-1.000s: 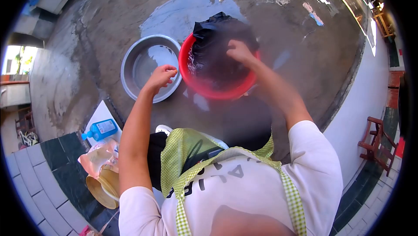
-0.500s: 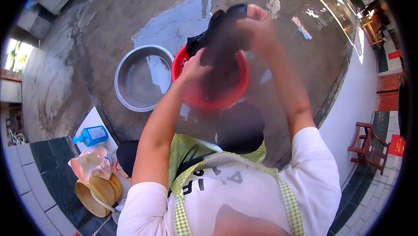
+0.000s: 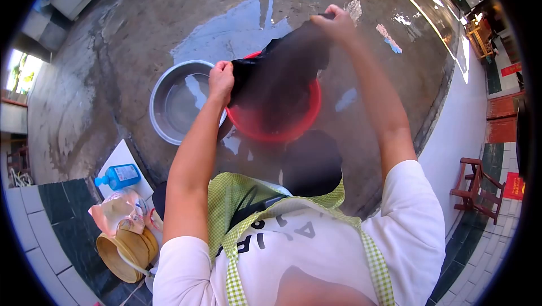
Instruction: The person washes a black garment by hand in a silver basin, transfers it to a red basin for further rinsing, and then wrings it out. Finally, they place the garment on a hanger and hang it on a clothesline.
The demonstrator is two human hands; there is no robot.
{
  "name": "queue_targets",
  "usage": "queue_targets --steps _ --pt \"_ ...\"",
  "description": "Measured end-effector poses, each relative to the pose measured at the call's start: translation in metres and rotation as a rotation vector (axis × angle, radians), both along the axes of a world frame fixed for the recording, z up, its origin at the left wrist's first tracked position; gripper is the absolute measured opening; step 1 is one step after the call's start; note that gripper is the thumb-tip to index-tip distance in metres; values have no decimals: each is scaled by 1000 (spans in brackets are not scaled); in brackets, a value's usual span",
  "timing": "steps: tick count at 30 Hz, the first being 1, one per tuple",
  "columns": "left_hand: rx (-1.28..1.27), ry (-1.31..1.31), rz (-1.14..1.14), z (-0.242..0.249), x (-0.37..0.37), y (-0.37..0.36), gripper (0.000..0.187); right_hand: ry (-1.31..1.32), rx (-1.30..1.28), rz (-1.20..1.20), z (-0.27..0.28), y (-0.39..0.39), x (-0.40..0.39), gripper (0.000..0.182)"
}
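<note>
A dark cloth (image 3: 282, 63), blurred by motion, is stretched between my two hands above the red basin (image 3: 275, 135). My left hand (image 3: 222, 82) is closed on its left end, over the rim between the two basins. Farther up and to the right, my right hand (image 3: 337, 23) grips the other end, beyond the red basin's right side. The cloth hides much of the red basin's inside. A metal basin (image 3: 161, 115) holding clear liquid stands just left of the red one.
A blue bottle (image 3: 123, 175) lies on a white board (image 3: 117, 155) at the lower left, near a pink bag (image 3: 121, 211) and a yellow-brown container (image 3: 131, 252). A wooden chair (image 3: 477, 190) stands at the right. Wet patches mark the concrete floor (image 3: 130, 40).
My left hand has moved left and slightly down, my right hand slightly up and right. The cloth is now spread wider between them.
</note>
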State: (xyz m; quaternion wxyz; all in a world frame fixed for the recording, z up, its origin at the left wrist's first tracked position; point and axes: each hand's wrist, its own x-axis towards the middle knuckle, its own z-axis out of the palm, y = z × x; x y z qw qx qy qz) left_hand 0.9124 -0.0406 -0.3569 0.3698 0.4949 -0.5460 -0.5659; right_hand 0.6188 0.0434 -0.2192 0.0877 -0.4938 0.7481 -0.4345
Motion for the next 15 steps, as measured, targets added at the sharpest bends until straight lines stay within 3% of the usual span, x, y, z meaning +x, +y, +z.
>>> queue_targets --steps 3,8,9,11,13,15 --pt "33 34 -19 37 8 6 16 501 125 63 -5 18 12 47" --pt "55 31 -262 43 18 22 15 402 584 78 -52 31 -15 25" --pt "58 -151 -360 37 22 27 16 392 593 77 -64 40 -17 25" --pt "-144 -427 -582 12 29 44 14 315 872 174 -98 63 -19 24" --pt "-268 -539 -716 -17 34 67 15 296 861 197 -148 91 -17 23" --pt "-230 -649 -835 -44 37 82 18 281 973 216 -187 112 -11 24"
